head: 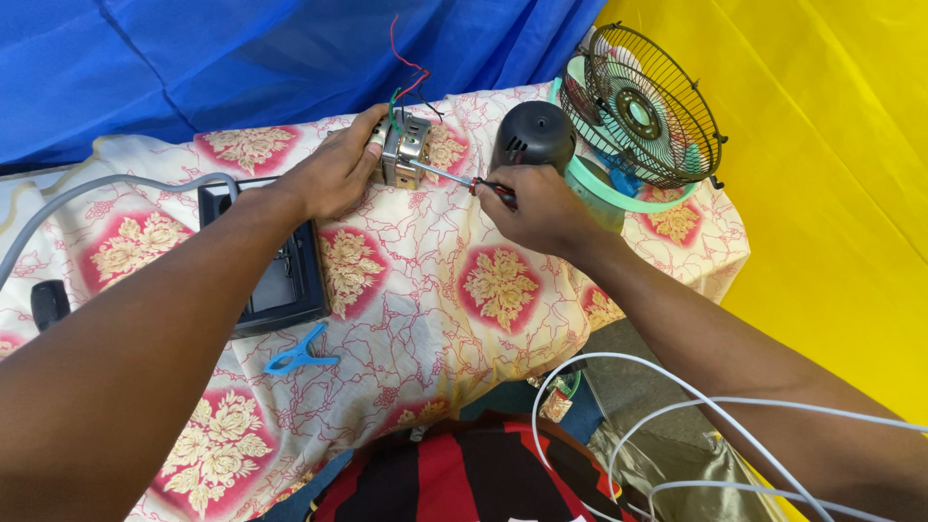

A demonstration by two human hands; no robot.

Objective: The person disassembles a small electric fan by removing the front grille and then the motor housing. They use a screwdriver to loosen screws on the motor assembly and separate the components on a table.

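My left hand [333,174] grips a small metal fan motor [406,147] that rests on the flowered cloth; red, green and black wires [404,68] rise from its top. My right hand [541,208] holds a screwdriver [454,177] with a red and black handle, its metal shaft pointing left into the motor's side. Just behind my right hand sits the black dome-shaped motor cover [534,135]. A small fan with a black wire guard [643,106] and a mint-green rim stands tilted at the far right.
A dark rectangular tray [280,280] lies under my left forearm. A blue plastic clip [300,356] rests on the cloth [425,290] near the front. A grey cable [97,188] curves at left, white cables [677,406] loop at lower right. Blue and yellow sheets hang behind.
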